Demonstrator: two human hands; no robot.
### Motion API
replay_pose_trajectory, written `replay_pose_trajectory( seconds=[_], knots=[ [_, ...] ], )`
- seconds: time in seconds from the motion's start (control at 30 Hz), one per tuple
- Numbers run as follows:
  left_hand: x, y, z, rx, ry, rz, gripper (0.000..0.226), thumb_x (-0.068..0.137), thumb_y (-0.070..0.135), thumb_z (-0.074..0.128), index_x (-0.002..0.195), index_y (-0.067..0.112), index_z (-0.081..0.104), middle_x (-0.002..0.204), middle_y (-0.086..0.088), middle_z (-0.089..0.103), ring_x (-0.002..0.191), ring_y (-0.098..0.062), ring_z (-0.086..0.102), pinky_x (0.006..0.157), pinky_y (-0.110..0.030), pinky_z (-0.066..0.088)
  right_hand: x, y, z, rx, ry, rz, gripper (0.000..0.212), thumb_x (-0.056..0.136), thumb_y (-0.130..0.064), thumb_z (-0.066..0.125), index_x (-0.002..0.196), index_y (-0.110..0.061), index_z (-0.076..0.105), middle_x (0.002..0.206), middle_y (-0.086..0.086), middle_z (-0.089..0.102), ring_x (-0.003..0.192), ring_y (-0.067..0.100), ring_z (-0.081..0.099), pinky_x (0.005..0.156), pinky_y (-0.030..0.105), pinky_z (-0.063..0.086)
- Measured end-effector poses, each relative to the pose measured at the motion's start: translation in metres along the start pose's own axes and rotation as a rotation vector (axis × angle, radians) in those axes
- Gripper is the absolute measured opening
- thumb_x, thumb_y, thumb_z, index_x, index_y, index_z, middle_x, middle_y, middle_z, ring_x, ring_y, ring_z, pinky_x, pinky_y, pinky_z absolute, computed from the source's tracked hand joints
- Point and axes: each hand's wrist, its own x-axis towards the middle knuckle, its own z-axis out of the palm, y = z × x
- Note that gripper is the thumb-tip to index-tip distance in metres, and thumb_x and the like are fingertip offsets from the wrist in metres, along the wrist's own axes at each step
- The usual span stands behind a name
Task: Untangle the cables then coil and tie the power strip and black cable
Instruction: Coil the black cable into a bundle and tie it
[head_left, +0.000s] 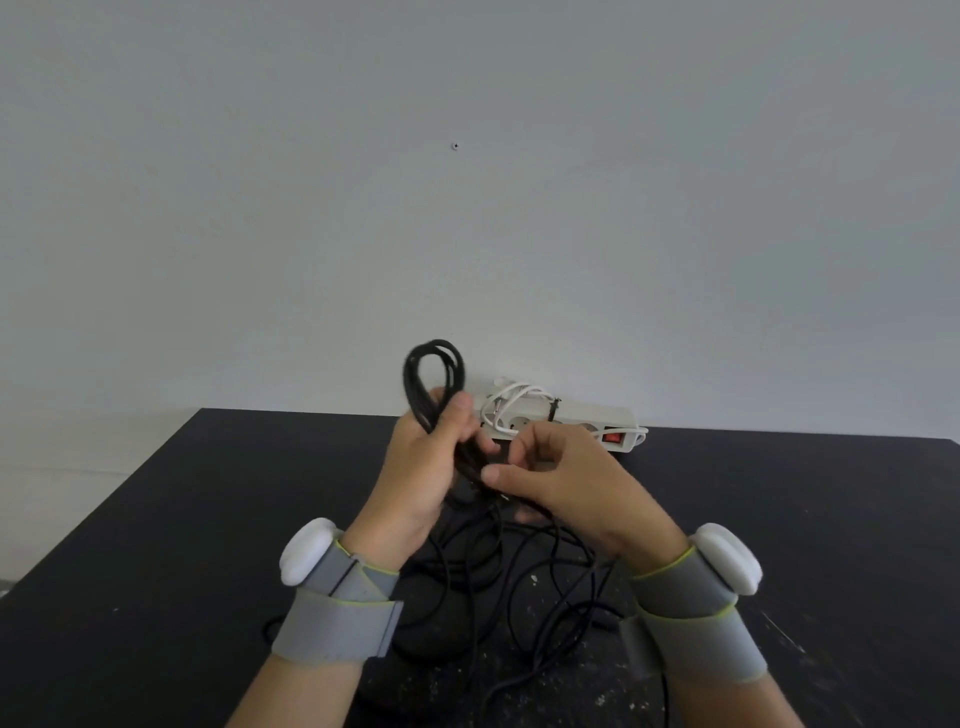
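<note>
My left hand (423, 473) grips a bundle of black cable (434, 371) whose loops stick up above my fist. My right hand (563, 483) pinches strands of the same cable just right of the left hand. Loose lengths of the black cable hang down and lie tangled on the black table (182, 519) between my wrists. Behind my hands, at the table's far edge, lies the white power strip (597, 418) with a red switch. Its white cord (511, 397) is coiled on top and held by a dark tie.
A grey wall rises directly behind the table. Both wrists wear grey straps with white pods. White specks dot the table near its front.
</note>
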Motion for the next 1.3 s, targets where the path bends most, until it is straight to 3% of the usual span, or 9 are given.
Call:
replay_pose_trajectory(
  seconds=[0.17, 0.3, 0.43, 0.53, 0.7, 0.83, 1.03, 1.17, 1.3],
  knots=[
    [0.005, 0.013, -0.014, -0.344, 0.044, -0.064, 0.025, 0.099, 0.017, 0.043, 0.074, 0.013, 0.044, 0.055, 0.006, 0.040, 0.046, -0.008, 0.045, 0.058, -0.027, 0.054, -0.005, 0.002, -0.038, -0.372, -0.453, -0.010, 0.009, 0.094, -0.016, 0.057, 0.091, -0.017, 0.065, 0.074, -0.002, 0.068, 0.072, 0.008, 0.062, 0.074, 0.020, 0.046],
    [0.005, 0.018, -0.019, -0.366, 0.005, -0.090, 0.022, 0.099, 0.017, 0.043, 0.078, 0.014, 0.048, 0.056, 0.007, 0.039, 0.042, -0.006, 0.037, 0.048, -0.023, 0.048, -0.003, 0.012, -0.051, -0.508, -0.558, 0.043, 0.019, 0.099, -0.021, 0.048, 0.104, -0.022, 0.067, 0.085, -0.006, 0.071, 0.091, 0.008, 0.061, 0.095, 0.021, 0.041],
    [0.003, 0.017, -0.019, -0.309, -0.082, -0.144, 0.022, 0.097, 0.017, 0.045, 0.075, 0.013, 0.046, 0.057, 0.005, 0.037, 0.041, -0.006, 0.031, 0.042, -0.020, 0.038, 0.000, 0.017, -0.055, -0.423, -0.365, 0.038, 0.023, 0.098, -0.013, 0.049, 0.080, -0.019, 0.063, 0.070, -0.001, 0.065, 0.076, 0.010, 0.058, 0.088, 0.028, 0.042],
    [0.001, 0.014, -0.018, -0.190, -0.126, -0.179, 0.023, 0.097, 0.014, 0.046, 0.074, 0.012, 0.043, 0.058, 0.004, 0.034, 0.041, -0.005, 0.027, 0.041, -0.019, 0.033, -0.002, 0.012, -0.057, -0.298, -0.183, -0.046, 0.021, 0.095, -0.013, 0.054, 0.075, -0.016, 0.062, 0.059, -0.004, 0.058, 0.062, 0.007, 0.053, 0.082, 0.031, 0.044],
    [0.001, 0.020, -0.023, -0.160, -0.172, -0.209, 0.022, 0.095, 0.015, 0.046, 0.074, 0.013, 0.042, 0.056, 0.005, 0.032, 0.040, -0.004, 0.025, 0.040, -0.017, 0.030, -0.014, -0.002, -0.068, -0.240, -0.200, -0.108, 0.014, 0.083, -0.026, 0.067, 0.070, -0.021, 0.068, 0.060, -0.009, 0.060, 0.060, 0.005, 0.053, 0.062, 0.013, 0.043],
    [0.004, 0.033, -0.038, -0.188, -0.132, -0.159, 0.025, 0.095, 0.015, 0.044, 0.070, 0.014, 0.040, 0.055, 0.006, 0.032, 0.038, -0.002, 0.025, 0.039, -0.016, 0.028, -0.015, 0.009, -0.085, -0.333, -0.134, -0.044, 0.015, 0.083, -0.023, 0.069, 0.070, -0.015, 0.066, 0.062, 0.002, 0.056, 0.059, 0.010, 0.048, 0.060, 0.016, 0.040],
    [0.008, 0.039, -0.063, -0.166, 0.006, -0.119, 0.031, 0.099, 0.013, 0.041, 0.068, 0.015, 0.043, 0.054, 0.006, 0.033, 0.038, -0.003, 0.025, 0.038, -0.016, 0.028, -0.016, 0.025, -0.110, -0.290, 0.030, 0.032, 0.017, 0.084, -0.017, 0.069, 0.067, -0.015, 0.068, 0.055, -0.001, 0.054, 0.056, 0.013, 0.045, 0.056, 0.018, 0.039],
    [0.010, 0.033, -0.064, -0.106, 0.033, -0.126, 0.024, 0.099, 0.013, 0.043, 0.075, 0.014, 0.044, 0.054, 0.007, 0.033, 0.039, -0.004, 0.025, 0.038, -0.016, 0.030, -0.016, 0.030, -0.123, -0.384, 0.257, 0.022, 0.012, 0.082, -0.020, 0.071, 0.070, -0.017, 0.071, 0.060, -0.001, 0.063, 0.059, 0.010, 0.050, 0.065, 0.026, 0.041],
    [0.011, 0.029, -0.066, -0.057, 0.021, -0.134, 0.020, 0.098, 0.013, 0.045, 0.078, 0.013, 0.045, 0.054, 0.006, 0.034, 0.039, -0.005, 0.025, 0.038, -0.018, 0.030, -0.020, 0.026, -0.129, -0.489, 0.609, -0.080, 0.024, 0.085, -0.028, 0.069, 0.063, -0.018, 0.065, 0.055, -0.005, 0.059, 0.051, 0.006, 0.046, 0.055, 0.024, 0.038]
  ],
)
